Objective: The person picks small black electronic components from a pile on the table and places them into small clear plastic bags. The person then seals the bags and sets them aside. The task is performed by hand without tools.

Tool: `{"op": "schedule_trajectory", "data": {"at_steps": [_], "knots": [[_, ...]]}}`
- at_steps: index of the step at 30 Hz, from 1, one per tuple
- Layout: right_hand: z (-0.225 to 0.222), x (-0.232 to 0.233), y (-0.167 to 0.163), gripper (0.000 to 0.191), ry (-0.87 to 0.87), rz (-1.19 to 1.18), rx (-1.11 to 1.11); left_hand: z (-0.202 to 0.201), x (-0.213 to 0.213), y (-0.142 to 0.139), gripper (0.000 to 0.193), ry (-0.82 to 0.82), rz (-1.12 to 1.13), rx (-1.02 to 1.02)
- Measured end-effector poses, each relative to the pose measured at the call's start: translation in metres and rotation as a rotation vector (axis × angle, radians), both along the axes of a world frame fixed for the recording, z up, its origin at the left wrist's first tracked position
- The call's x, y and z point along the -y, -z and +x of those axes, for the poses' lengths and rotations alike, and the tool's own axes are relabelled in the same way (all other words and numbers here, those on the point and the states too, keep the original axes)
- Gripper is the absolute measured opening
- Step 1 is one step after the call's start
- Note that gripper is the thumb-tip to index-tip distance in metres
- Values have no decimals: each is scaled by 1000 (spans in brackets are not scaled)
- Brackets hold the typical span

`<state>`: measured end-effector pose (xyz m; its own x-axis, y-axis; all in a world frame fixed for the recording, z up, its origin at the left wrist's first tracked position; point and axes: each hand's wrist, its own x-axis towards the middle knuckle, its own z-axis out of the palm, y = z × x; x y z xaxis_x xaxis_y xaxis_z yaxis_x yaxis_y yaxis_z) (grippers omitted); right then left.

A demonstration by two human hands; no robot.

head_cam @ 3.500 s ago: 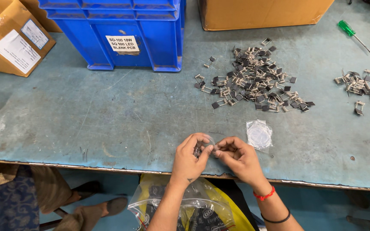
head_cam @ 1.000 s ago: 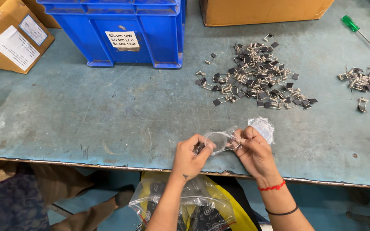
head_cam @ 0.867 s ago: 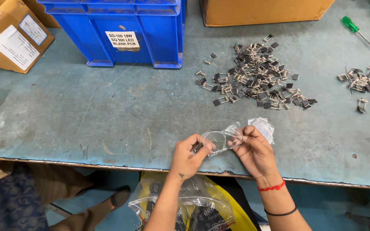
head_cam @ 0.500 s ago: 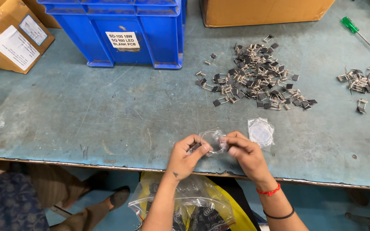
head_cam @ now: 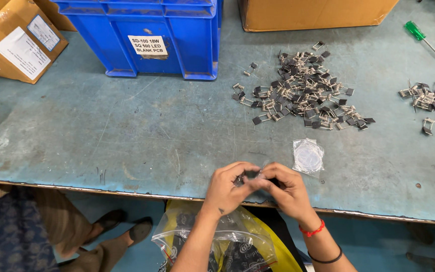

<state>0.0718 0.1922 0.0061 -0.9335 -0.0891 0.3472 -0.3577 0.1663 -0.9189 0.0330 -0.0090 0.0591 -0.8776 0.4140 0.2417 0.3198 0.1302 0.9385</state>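
Both hands have come closer together since half a second ago and now meet at the near edge of the worktable [head_cam: 76,131], at 6 o'clock in the view. Before, the small clear pouch was spread open between them; now it is almost hidden. The left hand [head_cam: 227,186] and the right hand [head_cam: 285,189] curl their fingers tightly around it, fingertips touching, and only a little glossy plastic of the small clear pouch [head_cam: 259,175] shows between the thumbs, with one dark part at the left fingertips. What is inside cannot be made out.

A second flat clear pouch [head_cam: 308,156] lies just beside the right hand, at 2 o'clock from it, as before. The heap of small dark components with metal legs [head_cam: 303,90] stays at 12 o'clock, well apart. Below the table edge, a big clear bag [head_cam: 217,242] over something yellow is partly covered by the forearms.
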Motion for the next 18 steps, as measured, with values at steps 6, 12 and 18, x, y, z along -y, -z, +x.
{"op": "schedule_trajectory", "data": {"at_steps": [6,12,18], "knots": [[-4,-13,5,9,-121,-362,175,-2,-1,19,27,-89,189,81],[-1,-19,14,12,-81,-787,164,-20,13,52,21,-137,501,310],[64,-13,20,13,-231,-771,85,-28,46,67,8,-101,1343,623]]}}
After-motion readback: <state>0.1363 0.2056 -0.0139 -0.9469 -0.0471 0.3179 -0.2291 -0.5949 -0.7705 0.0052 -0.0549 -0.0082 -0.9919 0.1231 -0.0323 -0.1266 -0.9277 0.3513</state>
